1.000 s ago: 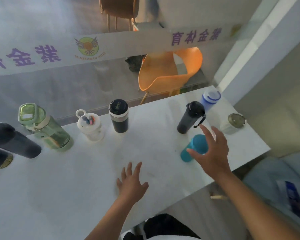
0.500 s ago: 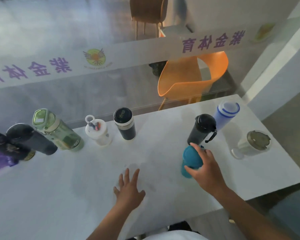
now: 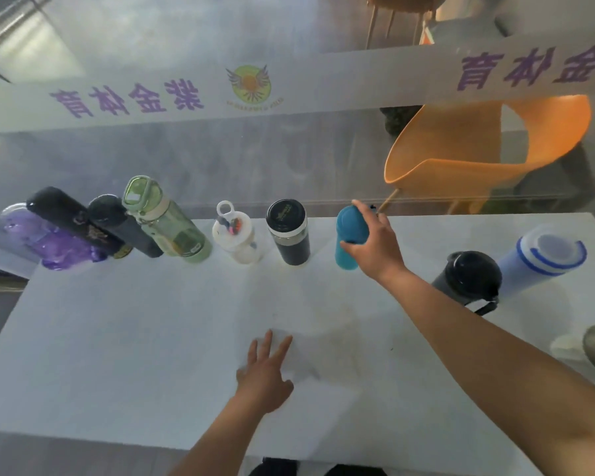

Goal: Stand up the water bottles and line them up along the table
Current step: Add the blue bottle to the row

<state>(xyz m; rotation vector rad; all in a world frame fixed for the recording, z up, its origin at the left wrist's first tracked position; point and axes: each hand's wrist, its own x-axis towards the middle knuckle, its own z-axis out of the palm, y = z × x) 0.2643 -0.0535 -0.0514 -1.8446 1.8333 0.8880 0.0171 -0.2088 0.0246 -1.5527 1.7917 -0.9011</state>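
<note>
Mirrored purple Chinese lettering on the frosted band [image 3: 289,87] of the glass partition.
Reads 紫金体育 reversed, once at left, partly again at right; between them a round green-and-orange winged logo [image 3: 249,83], small line under it too blurred to read. Black tumbler lid [image 3: 285,214] and dark bottle [image 3: 93,231] carry gold marks, illegible.

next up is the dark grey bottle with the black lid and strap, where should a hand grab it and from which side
Grip the dark grey bottle around its upper body just under the black lid, coming from the near side. It stands upright with bare table in front; the blue-striped bottle crowds its far right, and the strap hangs low on the near right.
</note>
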